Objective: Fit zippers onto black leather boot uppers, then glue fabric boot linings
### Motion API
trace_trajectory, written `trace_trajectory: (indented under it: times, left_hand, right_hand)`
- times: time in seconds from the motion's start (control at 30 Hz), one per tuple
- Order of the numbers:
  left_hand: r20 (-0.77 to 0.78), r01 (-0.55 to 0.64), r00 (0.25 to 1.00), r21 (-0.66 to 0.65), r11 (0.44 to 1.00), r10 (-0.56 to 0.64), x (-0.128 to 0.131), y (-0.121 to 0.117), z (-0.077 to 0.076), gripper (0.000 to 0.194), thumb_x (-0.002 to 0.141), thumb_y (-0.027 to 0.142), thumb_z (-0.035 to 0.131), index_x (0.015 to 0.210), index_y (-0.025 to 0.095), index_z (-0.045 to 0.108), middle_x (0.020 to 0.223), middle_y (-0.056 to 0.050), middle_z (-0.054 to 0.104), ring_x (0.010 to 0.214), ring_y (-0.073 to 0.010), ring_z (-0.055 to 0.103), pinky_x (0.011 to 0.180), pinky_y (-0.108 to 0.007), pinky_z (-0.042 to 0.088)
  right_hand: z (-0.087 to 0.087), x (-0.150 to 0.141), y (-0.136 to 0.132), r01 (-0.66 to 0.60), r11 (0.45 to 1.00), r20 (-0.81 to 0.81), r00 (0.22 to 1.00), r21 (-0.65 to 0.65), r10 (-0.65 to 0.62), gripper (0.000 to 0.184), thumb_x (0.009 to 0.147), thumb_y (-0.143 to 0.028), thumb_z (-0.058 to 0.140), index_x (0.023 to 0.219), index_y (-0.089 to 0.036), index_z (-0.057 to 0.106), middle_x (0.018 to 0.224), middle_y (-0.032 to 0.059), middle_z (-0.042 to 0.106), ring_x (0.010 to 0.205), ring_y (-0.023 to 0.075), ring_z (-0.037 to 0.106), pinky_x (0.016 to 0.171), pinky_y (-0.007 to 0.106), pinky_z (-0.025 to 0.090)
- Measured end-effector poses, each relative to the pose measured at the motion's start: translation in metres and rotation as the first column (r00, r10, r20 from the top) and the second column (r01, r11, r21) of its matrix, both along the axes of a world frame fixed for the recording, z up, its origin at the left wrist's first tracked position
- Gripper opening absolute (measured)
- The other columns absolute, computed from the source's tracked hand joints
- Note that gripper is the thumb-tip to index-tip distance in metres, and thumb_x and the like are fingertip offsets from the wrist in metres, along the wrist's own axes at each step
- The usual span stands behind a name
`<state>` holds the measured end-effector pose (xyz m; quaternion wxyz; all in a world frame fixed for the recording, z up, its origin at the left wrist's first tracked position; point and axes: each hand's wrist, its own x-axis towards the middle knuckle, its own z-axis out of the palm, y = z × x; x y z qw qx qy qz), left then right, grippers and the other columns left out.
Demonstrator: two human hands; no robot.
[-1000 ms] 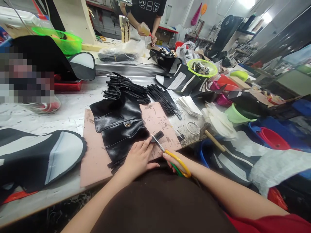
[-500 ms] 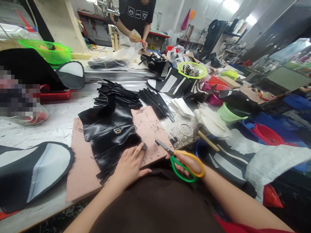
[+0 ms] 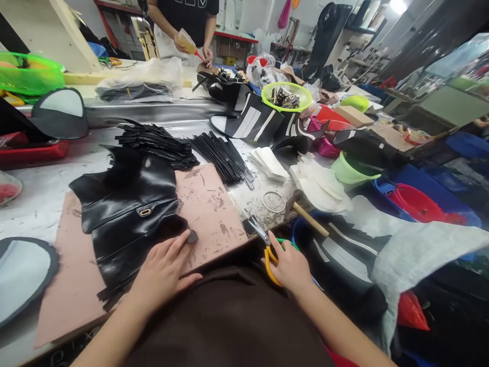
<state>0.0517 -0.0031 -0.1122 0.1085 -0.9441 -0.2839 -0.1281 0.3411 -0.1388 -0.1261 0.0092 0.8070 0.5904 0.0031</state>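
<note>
A glossy black leather piece (image 3: 124, 229) with a small gold oval fitting (image 3: 145, 212) lies on a pink board (image 3: 214, 201). My left hand (image 3: 162, 262) rests flat on its near right edge, fingers stretched out, the fingertips beside a small dark tab (image 3: 193, 236). To the right, past the board's edge, my right hand (image 3: 292, 267) grips scissors (image 3: 269, 265) with one yellow and one green handle. Their blades point up and left, near a dark scrap (image 3: 250, 228) on the bench; the hand partly hides the green handle.
Bundles of black strips (image 3: 156, 145) lie behind the board, beside white sheets (image 3: 269, 163). A hammer (image 3: 309, 216) sits at the bench edge near a white ring (image 3: 274, 202). A green basket (image 3: 286, 96) holds small parts. Across the bench, a person (image 3: 187, 23) holds a squeeze bottle (image 3: 186, 41).
The view has shifted, so the bench things sit further left. The scissors have turned over in my right hand, the yellow handle now on the left. My left hand stays on the leather.
</note>
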Motion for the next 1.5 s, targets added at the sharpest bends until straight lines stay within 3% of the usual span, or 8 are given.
trace_trajectory:
  times: [0.27,0.43,0.63,0.83,1.03,1.23,1.33,1.5]
  left_hand:
    - [-0.012,0.000,1.000,-0.025,1.000,0.000,0.003,0.001,0.004,0.065,0.079,0.065,0.037,0.120,0.017,0.053,0.131,-0.012,0.047,0.102,-0.0273,0.052,0.086,-0.038,0.036]
    - [-0.069,-0.059,0.996,-0.077,0.995,0.054,0.004,0.000,0.011,0.072,0.074,0.069,0.040,0.127,0.020,0.047,0.136,-0.015,0.040,0.102,-0.0295,0.053,0.083,-0.040,0.040]
    - [-0.181,-0.068,0.983,-0.127,0.990,0.045,0.005,-0.001,0.026,0.072,0.067,0.069,0.052,0.128,0.032,0.043,0.127,-0.014,0.050,0.095,-0.0279,0.057,0.079,-0.038,0.044]
    - [-0.052,0.181,0.982,-0.036,0.983,-0.183,0.081,-0.007,0.037,0.042,0.082,0.046,0.050,0.112,0.018,0.058,0.112,-0.008,0.062,0.106,-0.0245,0.053,0.093,-0.037,0.035]
    - [-0.172,0.356,0.908,-0.161,0.920,-0.382,0.150,0.000,0.011,0.069,0.074,0.062,0.050,0.114,0.006,0.054,0.112,-0.017,0.060,0.102,-0.0271,0.054,0.092,-0.036,0.034]
    - [-0.118,0.322,0.930,-0.198,0.926,-0.349,0.150,0.006,-0.002,0.078,0.076,0.067,0.041,0.120,0.003,0.047,0.119,-0.020,0.055,0.111,-0.0278,0.050,0.098,-0.038,0.030]
    - [0.000,0.320,0.946,-0.154,0.935,-0.324,0.147,0.005,-0.004,0.083,0.075,0.069,0.037,0.123,0.001,0.044,0.120,-0.022,0.053,0.114,-0.0300,0.048,0.100,-0.041,0.029]
    - [0.131,0.396,0.914,-0.084,0.914,-0.384,0.122,-0.001,0.016,0.067,0.083,0.060,0.035,0.123,0.007,0.046,0.123,-0.017,0.053,0.114,-0.0273,0.049,0.098,-0.041,0.036]
  right_hand:
    - [0.004,0.035,-0.014,-0.040,0.991,-0.175,0.983,0.124,0.061,0.057,0.080,-0.039,0.047,0.131,-0.017,0.041,0.086,0.0094,0.058,0.071,0.0215,0.058,0.059,0.030,0.046]
    - [0.023,0.060,0.059,0.187,0.975,-0.203,0.966,0.120,-0.160,0.045,0.080,-0.038,0.048,0.118,-0.013,0.047,0.097,0.0120,0.063,0.079,0.0255,0.061,0.065,0.032,0.046]
    - [0.038,0.067,0.131,0.124,0.986,-0.154,0.982,0.115,-0.106,0.035,0.079,-0.026,0.047,0.108,-0.009,0.057,0.103,0.0180,0.058,0.092,0.0294,0.056,0.076,0.037,0.042]
    - [0.036,0.025,0.147,-0.125,0.988,-0.602,0.784,0.090,0.154,0.026,0.070,-0.023,0.057,0.094,-0.018,0.063,0.083,0.0057,0.064,0.079,0.0206,0.058,0.071,0.031,0.043]
    - [0.016,0.019,0.163,-0.100,0.984,-0.720,0.671,0.146,0.175,0.020,0.067,-0.014,0.057,0.086,-0.017,0.064,0.063,-0.0021,0.063,0.056,0.0117,0.055,0.056,0.022,0.043]
    - [0.033,0.022,0.180,-0.023,0.918,-0.547,0.797,0.395,0.255,0.036,0.089,-0.026,0.032,0.115,-0.013,0.052,0.103,0.0091,0.062,0.085,0.0149,0.057,0.076,0.026,0.044]
    - [0.042,0.003,0.199,-0.234,0.923,-0.424,0.835,0.304,0.351,0.025,0.084,-0.024,0.047,0.104,-0.019,0.059,0.092,0.0043,0.066,0.088,0.0156,0.058,0.077,0.025,0.043]
    - [0.042,-0.028,0.229,-0.212,0.959,-0.344,0.900,0.187,0.266,0.020,0.079,-0.015,0.047,0.093,-0.013,0.061,0.082,0.0125,0.067,0.078,0.0240,0.062,0.068,0.032,0.043]
